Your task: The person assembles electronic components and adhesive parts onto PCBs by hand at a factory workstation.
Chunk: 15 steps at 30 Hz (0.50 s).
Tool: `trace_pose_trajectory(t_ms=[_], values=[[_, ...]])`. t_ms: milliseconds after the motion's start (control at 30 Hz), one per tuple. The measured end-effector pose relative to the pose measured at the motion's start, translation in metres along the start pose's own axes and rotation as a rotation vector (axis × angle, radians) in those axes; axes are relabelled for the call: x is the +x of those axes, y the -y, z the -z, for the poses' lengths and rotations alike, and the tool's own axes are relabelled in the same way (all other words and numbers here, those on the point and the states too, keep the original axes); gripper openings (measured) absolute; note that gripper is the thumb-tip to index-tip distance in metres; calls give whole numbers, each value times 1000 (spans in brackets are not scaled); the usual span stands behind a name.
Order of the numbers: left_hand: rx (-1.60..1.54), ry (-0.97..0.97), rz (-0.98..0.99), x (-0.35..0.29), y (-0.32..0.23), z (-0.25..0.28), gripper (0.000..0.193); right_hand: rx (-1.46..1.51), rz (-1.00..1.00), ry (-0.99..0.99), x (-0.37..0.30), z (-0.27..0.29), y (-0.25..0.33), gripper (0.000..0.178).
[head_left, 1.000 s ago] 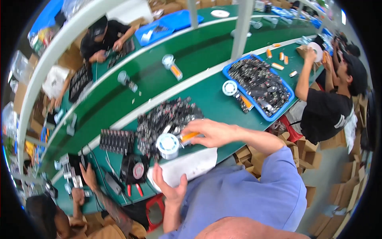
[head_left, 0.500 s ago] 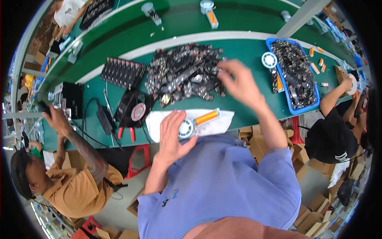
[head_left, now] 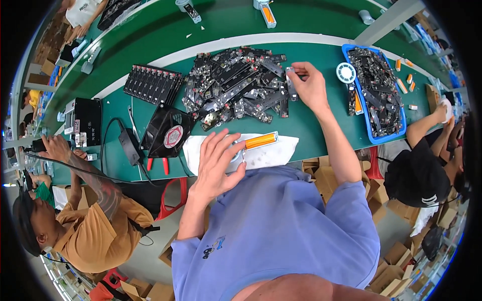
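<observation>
A white handheld fan casing with a round head and an orange battery (head_left: 262, 141) in its handle lies over a white cloth (head_left: 276, 155) at the bench's front. My left hand (head_left: 217, 163) curves round its head, thumb on the near side and fingers over the top, hiding most of it. Farther off, my right hand (head_left: 310, 86) pinches a small narrow circuit board (head_left: 290, 82) upright at the right edge of a heap of black circuit boards (head_left: 236, 83).
A blue basket (head_left: 369, 131) of boards stands right, beside another fan casing (head_left: 346, 73). To the left are stacked board panels (head_left: 152, 85), a black blower fan (head_left: 168, 131), red-handled pliers (head_left: 158, 165) and a power adapter (head_left: 129, 145). Co-workers sit on both sides.
My right hand, blurred over the heap's edge before, now has a circuit board between its fingertips. My left hand has slid over the casing's round head, which showed openly earlier.
</observation>
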State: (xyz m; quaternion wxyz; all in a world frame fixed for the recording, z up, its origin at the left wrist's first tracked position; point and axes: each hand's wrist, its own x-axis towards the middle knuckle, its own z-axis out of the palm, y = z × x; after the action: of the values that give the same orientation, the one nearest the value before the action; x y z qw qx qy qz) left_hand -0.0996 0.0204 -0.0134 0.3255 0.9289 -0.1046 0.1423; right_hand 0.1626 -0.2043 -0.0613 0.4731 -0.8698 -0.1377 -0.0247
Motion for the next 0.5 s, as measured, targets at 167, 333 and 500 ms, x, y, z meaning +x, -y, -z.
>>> trace_pose_trajectory(t_ms=[167, 333, 500], values=[[-88, -21, 49, -4, 0, 5, 48, 395, -72, -35, -5, 13, 13, 28], [-87, -99, 59, -1, -3, -3, 32, 570, -113, -15, -22, 34, 57, 29], [-60, -111, -5, 13, -4, -13, 14, 660, -121, 195, -44, 39, 57, 24]])
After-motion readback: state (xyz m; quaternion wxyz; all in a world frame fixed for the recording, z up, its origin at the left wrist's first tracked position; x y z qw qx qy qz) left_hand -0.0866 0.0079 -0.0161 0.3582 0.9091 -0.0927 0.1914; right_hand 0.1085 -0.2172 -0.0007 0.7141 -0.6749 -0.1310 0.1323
